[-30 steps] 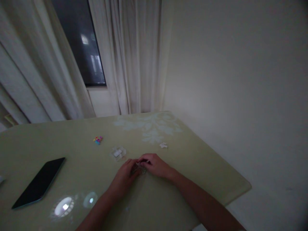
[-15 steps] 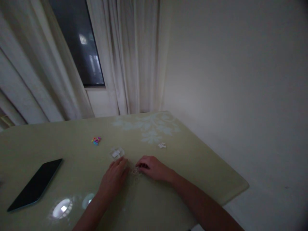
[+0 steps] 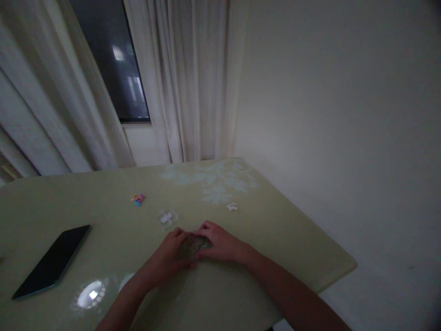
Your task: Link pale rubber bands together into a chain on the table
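Note:
My left hand (image 3: pixel 170 255) and my right hand (image 3: pixel 222 243) meet low on the pale green table (image 3: pixel 103 216), fingers curled together round a small clear crumpled item (image 3: pixel 193 245) that may be a plastic bag. Both hands pinch it from either side. What the item holds is too dim to make out. A clear packet with a white piece (image 3: pixel 166 217) lies just beyond my left hand.
A dark phone (image 3: pixel 51 261) lies at the left. A cluster of colourful small pieces (image 3: pixel 138 199) sits further back, and a small white piece (image 3: pixel 232 207) at the right. Curtains and a dark window stand behind. The table's right edge runs close to the wall.
My left hand moved away to the left and then came back to the right hand. Both hands now close round the clear item again.

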Demonstrator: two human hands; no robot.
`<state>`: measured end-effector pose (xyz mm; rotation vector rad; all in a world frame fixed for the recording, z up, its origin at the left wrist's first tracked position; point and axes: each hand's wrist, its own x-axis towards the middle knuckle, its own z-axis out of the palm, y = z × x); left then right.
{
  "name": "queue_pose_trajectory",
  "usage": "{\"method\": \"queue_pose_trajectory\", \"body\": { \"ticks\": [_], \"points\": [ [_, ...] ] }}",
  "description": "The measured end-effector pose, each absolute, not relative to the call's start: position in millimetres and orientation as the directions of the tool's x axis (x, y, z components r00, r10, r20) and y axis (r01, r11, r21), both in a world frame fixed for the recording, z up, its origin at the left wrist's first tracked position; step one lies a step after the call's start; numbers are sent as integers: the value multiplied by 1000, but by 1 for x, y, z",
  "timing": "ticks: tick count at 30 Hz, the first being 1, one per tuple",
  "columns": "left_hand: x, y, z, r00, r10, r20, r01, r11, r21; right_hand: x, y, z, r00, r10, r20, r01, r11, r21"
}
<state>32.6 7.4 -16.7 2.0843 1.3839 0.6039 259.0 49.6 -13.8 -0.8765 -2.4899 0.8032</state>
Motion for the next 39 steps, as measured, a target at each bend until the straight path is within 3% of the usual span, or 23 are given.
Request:
{"method": "queue_pose_trajectory", "body": {
  "ticks": [6, 12, 17, 24, 29, 34, 39],
  "points": [
    [48, 12, -25, 301, 947, 110, 684, -295, 667, 252, 50, -19, -659, 733, 169, 552, 624, -554],
    [46, 15, -21, 261, 958, 121, 654, -268, 708, 259, 59, -14, -620, 762, 190, 429, 531, -731],
    [27, 14, -9, 328, 942, 64, 558, -248, 792, 275, 67, -8, -648, 744, 162, 367, 492, -789],
    [22, 4, -10, 409, 911, 54, 615, -319, 721, 274, 61, -11, -732, 664, 151, 436, 628, -645],
    [43, 11, -23, 333, 939, 91, 660, -301, 688, 256, 57, -23, -673, 719, 175, 519, 627, -581],
    [44, 15, -14, 257, 953, 160, 661, -294, 690, 257, 64, -21, -662, 702, 262, 426, 640, -639],
    [18, 14, -6, 326, 939, 108, 585, -291, 757, 281, 69, -5, -710, 682, 176, 428, 617, -661]
  ]
}}
